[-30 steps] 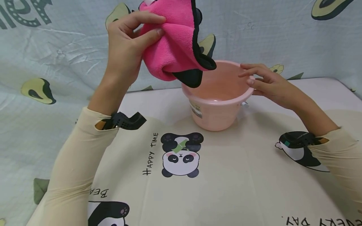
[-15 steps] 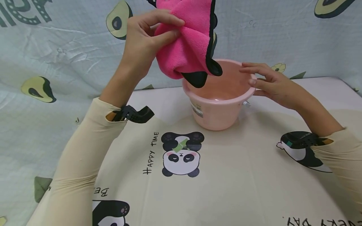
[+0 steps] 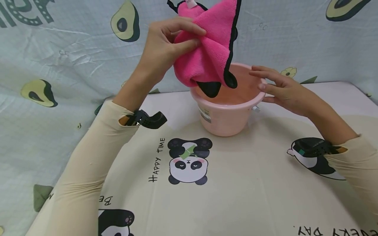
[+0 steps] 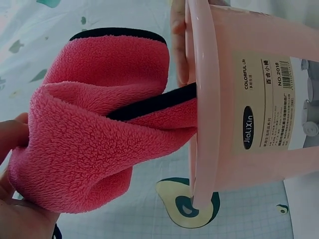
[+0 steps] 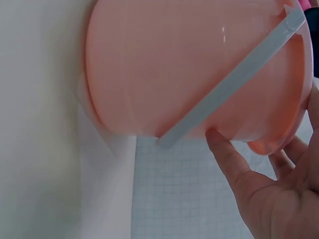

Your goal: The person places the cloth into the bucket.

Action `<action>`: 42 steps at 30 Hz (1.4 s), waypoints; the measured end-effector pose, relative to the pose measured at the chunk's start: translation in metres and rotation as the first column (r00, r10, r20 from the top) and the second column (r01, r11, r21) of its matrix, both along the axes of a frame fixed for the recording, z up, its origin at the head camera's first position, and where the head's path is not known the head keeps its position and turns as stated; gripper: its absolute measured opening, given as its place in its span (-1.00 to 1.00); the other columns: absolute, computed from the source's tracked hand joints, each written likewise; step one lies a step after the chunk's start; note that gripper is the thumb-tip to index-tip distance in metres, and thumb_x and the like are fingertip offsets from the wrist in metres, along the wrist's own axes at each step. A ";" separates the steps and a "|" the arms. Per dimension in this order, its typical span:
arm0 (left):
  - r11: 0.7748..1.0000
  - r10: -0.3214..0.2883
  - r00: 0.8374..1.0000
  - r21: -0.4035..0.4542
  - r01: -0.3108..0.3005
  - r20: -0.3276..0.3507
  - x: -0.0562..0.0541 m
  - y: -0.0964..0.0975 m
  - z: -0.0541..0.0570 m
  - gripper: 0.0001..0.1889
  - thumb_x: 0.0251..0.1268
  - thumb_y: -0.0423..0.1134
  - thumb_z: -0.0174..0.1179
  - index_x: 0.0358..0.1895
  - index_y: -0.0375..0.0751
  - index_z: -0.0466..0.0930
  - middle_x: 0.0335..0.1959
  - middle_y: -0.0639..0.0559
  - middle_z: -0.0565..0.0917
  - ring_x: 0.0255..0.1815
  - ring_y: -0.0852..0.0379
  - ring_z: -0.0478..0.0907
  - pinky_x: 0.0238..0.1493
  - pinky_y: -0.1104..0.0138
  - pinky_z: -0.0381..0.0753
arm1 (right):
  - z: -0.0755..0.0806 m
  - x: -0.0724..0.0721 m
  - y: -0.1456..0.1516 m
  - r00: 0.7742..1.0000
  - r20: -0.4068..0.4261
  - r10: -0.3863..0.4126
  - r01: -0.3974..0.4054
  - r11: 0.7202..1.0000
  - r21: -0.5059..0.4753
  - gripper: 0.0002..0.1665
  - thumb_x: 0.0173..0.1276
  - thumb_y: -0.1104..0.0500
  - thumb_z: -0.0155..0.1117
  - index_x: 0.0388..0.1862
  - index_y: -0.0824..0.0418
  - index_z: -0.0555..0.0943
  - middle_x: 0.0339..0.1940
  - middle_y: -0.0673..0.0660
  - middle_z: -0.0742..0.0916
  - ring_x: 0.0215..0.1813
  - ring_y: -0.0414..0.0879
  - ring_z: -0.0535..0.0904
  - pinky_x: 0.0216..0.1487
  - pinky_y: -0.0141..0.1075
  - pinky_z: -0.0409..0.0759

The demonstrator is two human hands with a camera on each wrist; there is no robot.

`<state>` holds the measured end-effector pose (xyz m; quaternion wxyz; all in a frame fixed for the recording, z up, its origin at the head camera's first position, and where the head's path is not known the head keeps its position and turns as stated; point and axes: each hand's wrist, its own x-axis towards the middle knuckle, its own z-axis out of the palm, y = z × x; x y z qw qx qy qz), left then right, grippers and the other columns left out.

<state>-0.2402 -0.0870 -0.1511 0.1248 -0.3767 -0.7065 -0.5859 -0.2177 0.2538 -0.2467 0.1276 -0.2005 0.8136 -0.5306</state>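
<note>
A pink plush hand towel with black edging hangs above the pink bucket, pinched between the thumb and fingers of my left hand. Its lower black-edged end dips in front of the bucket's mouth in the head view. The left wrist view shows part of the towel reaching past the rim, where the bucket hides its tip. My right hand grips the bucket's right rim. Fingers reach over the rim, and in the right wrist view one digit presses the outer wall of the bucket.
The bucket stands upright at the back of the table, on a cream mat printed with pandas. A grey handle hangs down its side. Behind rises a pale curtain with avocado prints. The bucket carries a label.
My left hand has carried the towel to the right, nearer over the bucket's mouth, and slightly lower in the last half second. The right hand and bucket stay in place.
</note>
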 end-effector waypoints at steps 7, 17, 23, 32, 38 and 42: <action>0.997 0.009 1.000 -0.079 -0.009 0.007 -0.001 0.004 -0.003 -0.76 0.24 -0.48 0.35 -0.02 -0.34 0.76 0.04 -0.12 0.67 0.23 0.01 0.49 0.10 0.18 0.70 | 0.002 0.000 -0.002 1.000 0.013 0.000 0.000 1.000 -0.015 -0.36 0.63 0.11 0.06 0.63 -0.07 0.25 0.69 -0.14 0.01 0.64 0.11 -0.01 0.26 -0.42 0.50; 0.936 0.057 0.997 -0.344 -0.074 -0.061 -0.006 0.011 -0.001 -0.82 0.29 -0.43 0.35 -0.07 -0.27 0.79 -0.08 -0.04 0.73 0.14 0.12 0.53 0.08 0.28 0.69 | 0.002 -0.001 -0.003 1.000 0.020 0.003 -0.003 1.000 -0.020 -0.36 0.63 0.10 0.06 0.63 -0.07 0.24 0.68 -0.16 0.01 0.64 0.12 -0.02 0.32 -0.34 0.48; 0.799 0.020 0.986 -0.590 -0.115 -0.165 -0.008 0.013 0.005 -0.86 0.29 -0.38 0.37 -0.13 -0.21 0.82 -0.15 0.03 0.76 0.04 0.22 0.53 0.05 0.34 0.67 | 0.001 -0.003 -0.005 1.000 0.021 0.010 -0.010 1.000 -0.008 -0.35 0.63 0.09 0.06 0.63 -0.09 0.23 0.68 -0.16 0.00 0.65 0.13 -0.04 0.39 -0.19 0.41; 0.364 -0.225 0.973 -0.930 0.045 -0.041 -0.022 0.034 0.020 -0.80 0.41 -0.27 0.27 0.01 -0.07 0.78 -0.09 0.00 0.70 0.01 0.06 0.46 -0.05 0.29 0.58 | 0.002 -0.002 0.004 1.000 0.008 -0.004 0.004 1.000 0.018 -0.33 0.64 0.09 0.04 0.65 -0.14 0.18 0.69 -0.16 0.00 0.65 0.13 -0.05 0.24 -0.39 0.52; 0.254 -0.286 0.957 -0.959 0.123 0.047 -0.030 0.052 0.031 -0.78 0.40 -0.25 0.30 0.05 -0.08 0.77 -0.07 0.05 0.71 0.00 0.13 0.53 0.00 0.33 0.67 | 0.002 -0.001 0.007 1.000 0.015 0.001 -0.001 1.000 -0.002 -0.33 0.64 0.09 0.03 0.65 -0.15 0.17 0.68 -0.14 0.01 0.65 0.12 -0.07 0.18 -0.44 0.57; 0.206 -0.306 0.950 -0.969 0.137 0.069 -0.037 0.058 0.036 -0.76 0.36 -0.20 0.35 0.06 -0.05 0.77 -0.07 0.07 0.71 -0.03 0.15 0.55 0.01 0.34 0.68 | 0.003 -0.001 0.006 1.000 0.020 0.008 -0.008 1.000 0.001 -0.33 0.64 0.09 0.03 0.65 -0.18 0.17 0.68 -0.14 0.00 0.64 0.12 -0.05 0.17 -0.44 0.57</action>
